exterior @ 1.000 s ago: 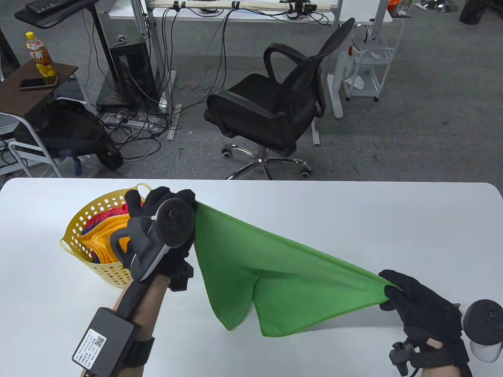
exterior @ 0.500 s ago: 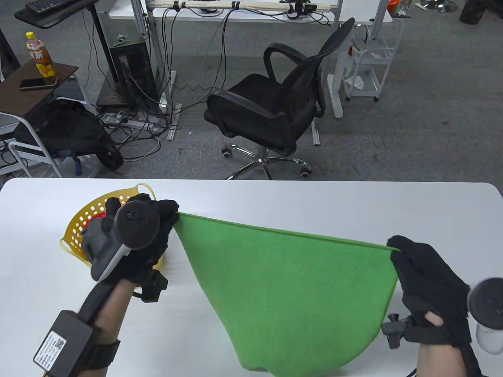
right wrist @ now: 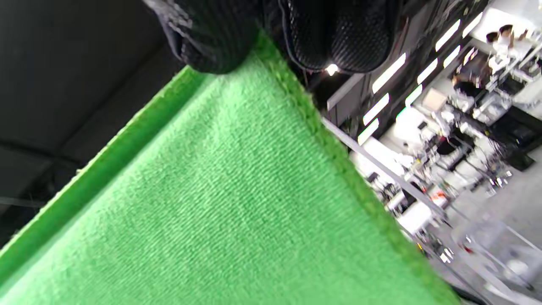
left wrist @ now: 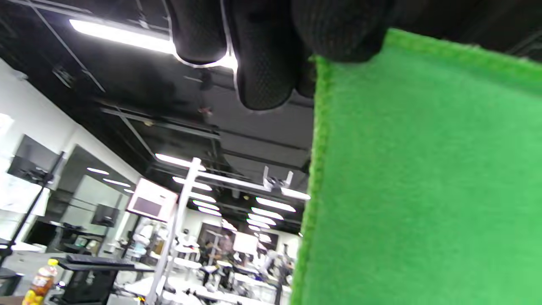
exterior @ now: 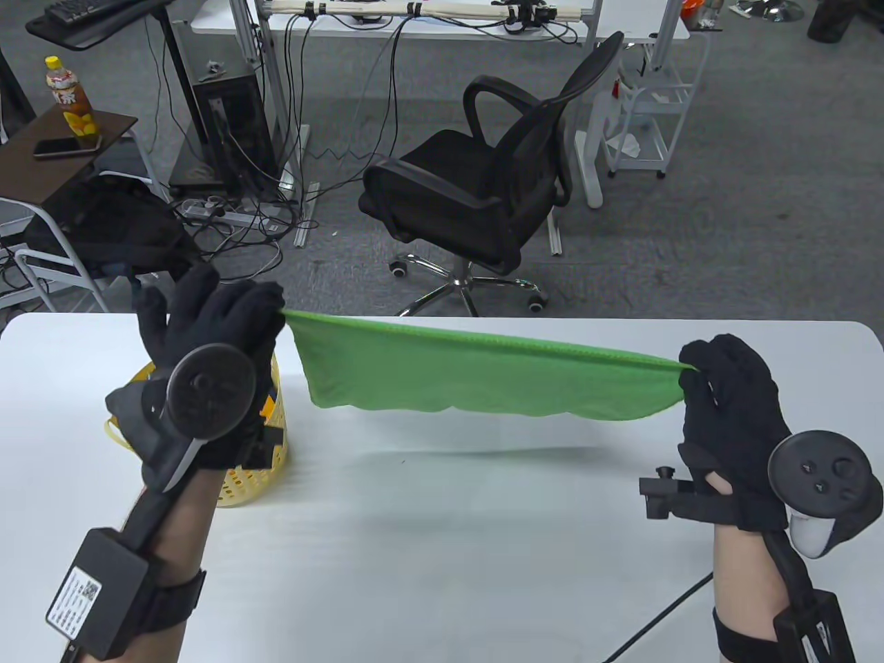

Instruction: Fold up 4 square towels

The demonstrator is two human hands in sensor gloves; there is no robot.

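Aloft, green towel [exterior: 476, 380] stretches (corners pinched) between left fingers [exterior: 266, 300] and right fingers [exterior: 697, 359].

Both hands now sit higher and farther toward the table's [exterior: 442, 552] far edge than a second ago. The left hand [exterior: 207, 338], earlier low in front of the yellow basket [exterior: 252, 469], is above and beyond it. The green towel [exterior: 476, 376] (a slack, sagging drape before) is lifted off the table into the air above it, stretched taut between left hand and right hand [exterior: 732, 407], showing only as a narrow band.
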